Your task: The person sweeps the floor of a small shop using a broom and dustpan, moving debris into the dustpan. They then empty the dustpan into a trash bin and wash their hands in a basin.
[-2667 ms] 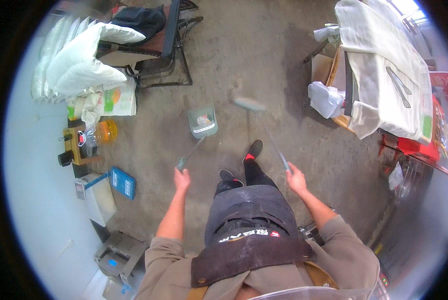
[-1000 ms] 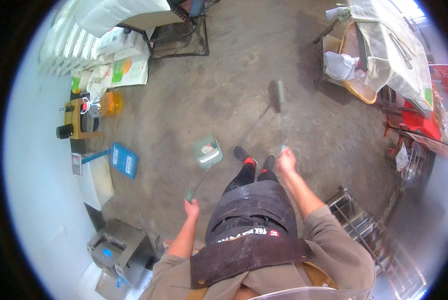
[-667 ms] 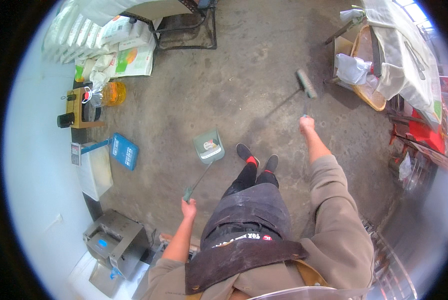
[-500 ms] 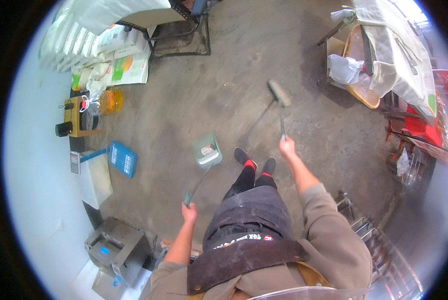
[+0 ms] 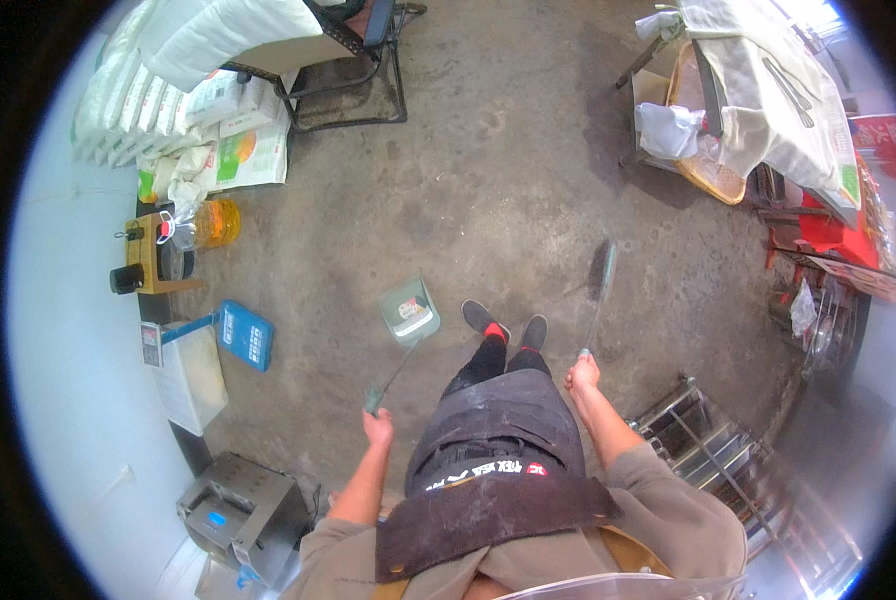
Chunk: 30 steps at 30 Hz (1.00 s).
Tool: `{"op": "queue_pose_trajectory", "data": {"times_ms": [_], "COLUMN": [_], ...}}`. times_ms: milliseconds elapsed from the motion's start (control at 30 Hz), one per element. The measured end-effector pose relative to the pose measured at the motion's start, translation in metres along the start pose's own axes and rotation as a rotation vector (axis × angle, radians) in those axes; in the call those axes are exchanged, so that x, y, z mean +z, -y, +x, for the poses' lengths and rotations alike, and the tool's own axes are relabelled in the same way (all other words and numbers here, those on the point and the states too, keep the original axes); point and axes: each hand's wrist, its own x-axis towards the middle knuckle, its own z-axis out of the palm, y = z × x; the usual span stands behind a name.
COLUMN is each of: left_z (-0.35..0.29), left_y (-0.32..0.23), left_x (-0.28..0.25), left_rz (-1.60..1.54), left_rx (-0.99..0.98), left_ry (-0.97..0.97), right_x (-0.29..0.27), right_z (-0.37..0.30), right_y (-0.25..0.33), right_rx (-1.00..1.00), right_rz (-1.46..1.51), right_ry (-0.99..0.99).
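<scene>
My left hand is closed round the handle of a long-handled dustpan. Its pale green pan rests on the floor ahead and to the left of my shoes. In my right hand, fingers wrapped, is the handle of a broom. The broom head, dark bristles with a grey-green back, is at the floor ahead and to the right of my feet. Pan and broom head are well apart, with my feet between them. Small light specks show on the concrete floor.
Stacked white sacks and a folding chair stand far left. Along the left wall are a large oil bottle, a blue lid and a steel machine. At right are a cloth-covered table and a metal rack.
My right hand has drawn back toward me, and the broom head has moved nearer and to the right, turning upright in view. The dustpan stays nearly in place.
</scene>
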Motion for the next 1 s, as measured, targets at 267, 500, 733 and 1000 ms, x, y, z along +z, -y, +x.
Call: {"op": "queue_pose_trajectory", "data": {"times_ms": [267,500,733,1000], "left_z": [0.002,0.015,0.004,-0.003], "left_y": [0.004,0.028,0.027,0.008], "left_x": [-0.005,-0.001,0.0,-0.008], "left_rz": [-0.02,0.087,0.044,0.09], "left_rx": [-0.053,0.107,0.089,0.08], "left_ry": [-0.002,-0.034,-0.039,-0.048], "right_x": [0.147,0.189,0.103,0.157], "right_z": [-0.043,-0.104,-0.107,0.026], "right_y": [-0.021,0.007,0.006,0.099], "right_rx": [0.447,0.468,0.112,-0.693], "right_rz": [0.2,0.272,-0.026,-0.94], "right_ry": [0.477,0.513,0.476,0.072]}}
